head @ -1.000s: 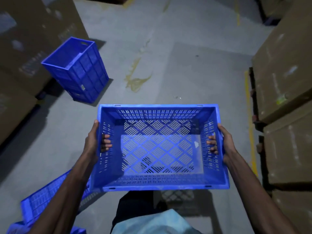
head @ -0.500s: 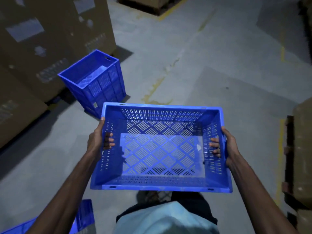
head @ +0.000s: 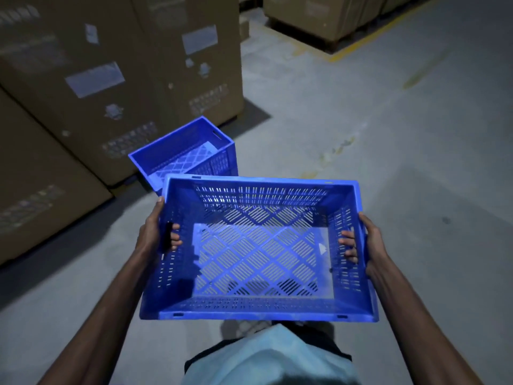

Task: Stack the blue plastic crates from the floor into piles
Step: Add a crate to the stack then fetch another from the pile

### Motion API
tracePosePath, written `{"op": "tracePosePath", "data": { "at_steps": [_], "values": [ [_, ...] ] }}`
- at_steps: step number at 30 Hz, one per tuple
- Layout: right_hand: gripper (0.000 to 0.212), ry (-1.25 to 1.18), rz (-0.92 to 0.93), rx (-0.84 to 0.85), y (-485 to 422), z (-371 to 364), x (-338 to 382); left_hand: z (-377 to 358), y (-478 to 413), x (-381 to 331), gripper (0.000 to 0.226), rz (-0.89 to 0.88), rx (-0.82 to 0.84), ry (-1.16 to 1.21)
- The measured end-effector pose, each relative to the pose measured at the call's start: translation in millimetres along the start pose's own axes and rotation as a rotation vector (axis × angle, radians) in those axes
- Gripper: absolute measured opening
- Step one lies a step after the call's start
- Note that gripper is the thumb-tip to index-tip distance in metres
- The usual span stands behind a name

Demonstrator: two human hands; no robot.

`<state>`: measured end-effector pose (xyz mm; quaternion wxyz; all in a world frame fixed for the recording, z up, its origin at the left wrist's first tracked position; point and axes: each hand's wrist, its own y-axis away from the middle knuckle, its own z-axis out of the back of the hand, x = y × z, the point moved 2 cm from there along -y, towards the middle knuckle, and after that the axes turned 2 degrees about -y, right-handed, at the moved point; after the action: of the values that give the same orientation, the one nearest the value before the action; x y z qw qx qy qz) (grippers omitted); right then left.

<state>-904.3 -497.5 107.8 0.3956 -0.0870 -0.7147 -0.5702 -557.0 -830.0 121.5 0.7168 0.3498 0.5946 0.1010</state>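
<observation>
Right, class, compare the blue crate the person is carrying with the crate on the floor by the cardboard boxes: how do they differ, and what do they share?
The carried crate is off the ground, gripped at its end handles by the left hand and right hand; the floor crate stands untouched. The carried crate faces the camera squarely; the floor crate sits at an angle. Both are blue, open-topped, with slotted walls.

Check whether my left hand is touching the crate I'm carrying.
Touching. The head view shows the left hand holding the held crate, with its fingers curled through the side handle slot.
</observation>
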Motion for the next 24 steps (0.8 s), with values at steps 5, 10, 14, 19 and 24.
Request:
{"op": "tracePosePath", "data": {
  "at_steps": [5,10,14,19,24],
  "values": [
    [0.07,0.123,0.007,0.082,-97,-59,117,-21,-65,-67,0.098,-0.014,-0.091,0.035],
    [0.066,0.236,0.039,0.193,-178,-156,210,-8,-127,-107,0.1,-0.03,-0.227,0.084],
    [0.061,0.339,0.024,0.261,-241,-250,256,13,-194,-132,0.099,-0.009,-0.317,0.097],
    [0.061,0.422,0.003,0.299,-323,-373,296,49,-285,-167,0.087,0.048,-0.368,0.207],
    [0.058,0.47,-0.048,0.354,-365,-492,332,90,-353,-198,0.098,0.09,-0.5,0.241]
  ]
}}
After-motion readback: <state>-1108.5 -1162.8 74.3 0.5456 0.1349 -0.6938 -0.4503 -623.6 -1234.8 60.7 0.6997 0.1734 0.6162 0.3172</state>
